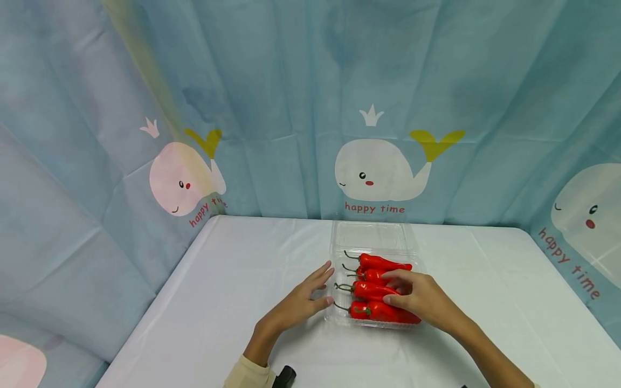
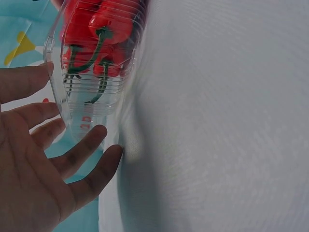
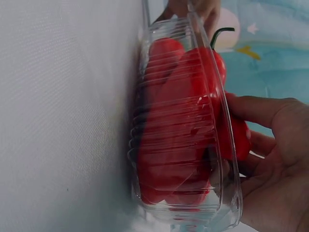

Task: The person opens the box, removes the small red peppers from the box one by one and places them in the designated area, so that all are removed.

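Several red chili peppers (image 1: 383, 262) with green stems lie side by side in a clear plastic box (image 2: 128, 14), stems toward the left. My right hand (image 1: 427, 299) reaches over the box's right side, thumb and fingers around a red pepper (image 1: 370, 291) in the middle. In the right wrist view, the thumb lies against a pepper (image 3: 236, 137) above the rim, with the other fingers behind it. My left hand (image 1: 298, 304) is at the box's left end, fingers spread and relaxed, fingertips right at the rim.
The box's clear lid (image 1: 371, 235) is folded back behind it on the white-covered table (image 1: 218, 302). A blue curtain (image 1: 276, 108) with whale prints hangs along the back and sides. A black object (image 1: 285, 376) shows at the left sleeve.
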`<state>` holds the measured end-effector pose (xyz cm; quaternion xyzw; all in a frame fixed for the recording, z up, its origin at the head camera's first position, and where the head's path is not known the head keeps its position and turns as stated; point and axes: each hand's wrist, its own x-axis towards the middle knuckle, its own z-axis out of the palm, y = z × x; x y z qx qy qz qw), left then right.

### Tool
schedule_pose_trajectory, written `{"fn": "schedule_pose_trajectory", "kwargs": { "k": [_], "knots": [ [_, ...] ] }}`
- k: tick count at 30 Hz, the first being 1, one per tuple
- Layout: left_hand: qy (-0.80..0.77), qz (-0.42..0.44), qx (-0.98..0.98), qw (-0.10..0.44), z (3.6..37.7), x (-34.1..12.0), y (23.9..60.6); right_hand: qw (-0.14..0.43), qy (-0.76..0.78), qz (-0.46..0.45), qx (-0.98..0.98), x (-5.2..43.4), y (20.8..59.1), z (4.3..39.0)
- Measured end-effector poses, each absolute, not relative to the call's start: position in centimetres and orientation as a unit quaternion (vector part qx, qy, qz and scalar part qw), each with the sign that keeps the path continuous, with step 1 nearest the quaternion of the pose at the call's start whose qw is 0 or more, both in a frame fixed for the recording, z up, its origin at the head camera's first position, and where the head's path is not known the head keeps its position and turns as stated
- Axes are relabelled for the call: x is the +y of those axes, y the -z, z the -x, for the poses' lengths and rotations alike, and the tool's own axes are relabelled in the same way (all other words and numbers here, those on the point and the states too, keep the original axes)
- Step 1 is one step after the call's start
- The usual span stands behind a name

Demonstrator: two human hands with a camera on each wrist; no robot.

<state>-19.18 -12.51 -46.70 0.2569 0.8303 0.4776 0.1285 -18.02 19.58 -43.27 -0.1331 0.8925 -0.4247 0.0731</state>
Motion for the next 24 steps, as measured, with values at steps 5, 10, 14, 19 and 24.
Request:
{"fn": "schedule_pose_trajectory", "kwargs": {
  "k": [5, 10, 14, 19, 24],
  "knots": [
    [-0.476, -0.258, 0.831, 0.128, 19.2, -12.4, 46.7, 0.071, 0.428, 0.131, 0.892, 19.7, 43.3, 17.9],
    [-0.475, -0.261, 0.831, 0.126, 19.3, -12.4, 46.6, 0.063, 0.427, 0.12, 0.894, 19.9, 43.3, 17.9],
    [-0.475, -0.262, 0.831, 0.126, 19.4, -12.4, 46.6, 0.047, 0.434, 0.129, 0.891, 20.2, 43.2, 17.8],
    [-0.474, -0.263, 0.831, 0.127, 19.4, -12.5, 46.7, 0.039, 0.457, 0.13, 0.879, 20.5, 43.1, 17.7],
    [-0.476, -0.263, 0.829, 0.128, 19.4, -12.6, 46.8, 0.041, 0.476, 0.122, 0.87, 20.9, 43.0, 17.6]
  ]
}}
